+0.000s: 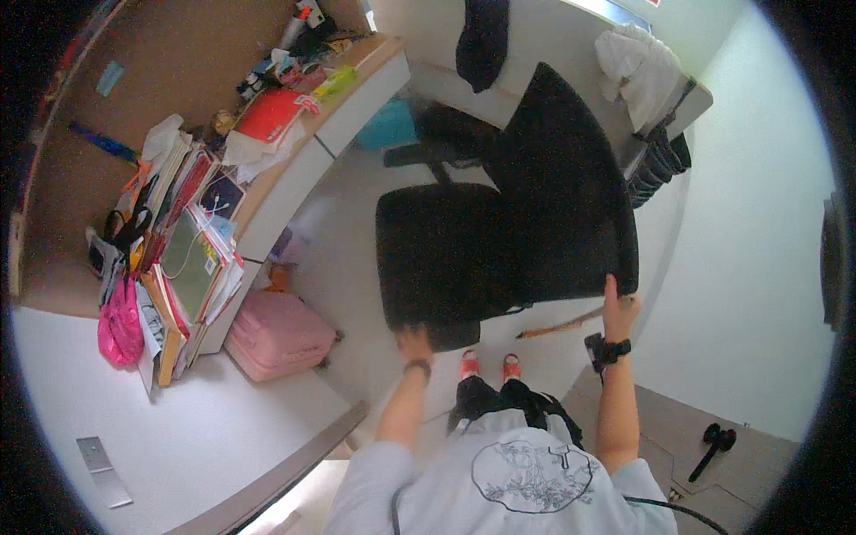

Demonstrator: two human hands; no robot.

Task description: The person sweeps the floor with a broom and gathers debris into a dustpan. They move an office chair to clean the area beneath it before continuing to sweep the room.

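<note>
A black office chair (441, 254) with a tall backrest (568, 187) stands before me. My left hand (416, 344) is on its near armrest, at the seat's lower left corner; the fingers are blurred and dark against it. My right hand (620, 314) grips the lower edge of the backrest, with the thumb lying up over it. A long thin stick (552, 329), orange-brown toward its tip, slants from beside my right hand over the floor; whether that hand also holds it, I cannot tell.
At left, a desk (281, 180) bears piled books (190, 267), papers and a red folder (271, 115). A pink suitcase (281, 334) stands on the floor beside it. White cloth (632, 67) lies on a ledge at upper right. A door edge (294, 461) is at lower left.
</note>
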